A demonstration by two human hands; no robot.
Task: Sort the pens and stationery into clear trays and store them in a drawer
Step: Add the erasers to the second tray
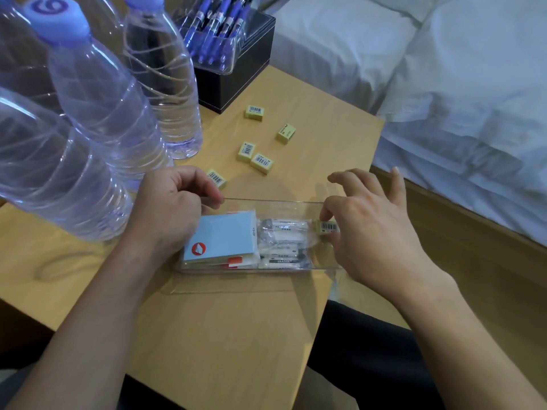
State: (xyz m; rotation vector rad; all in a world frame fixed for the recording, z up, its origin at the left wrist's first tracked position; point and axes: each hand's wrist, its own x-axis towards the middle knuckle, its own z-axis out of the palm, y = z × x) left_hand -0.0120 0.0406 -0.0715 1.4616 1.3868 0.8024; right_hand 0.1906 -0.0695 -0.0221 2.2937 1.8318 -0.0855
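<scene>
Right hand (370, 232) pinching a yellow eraser (328, 226) at the clear tray (266, 202) end; left hand (168, 208) gripping the rim. Risk: tray is crowding, eraser may be slipping out.

White eraser (280, 261) reads "ERASER" — yellow erasers (261, 163) carry barcodes.
</scene>
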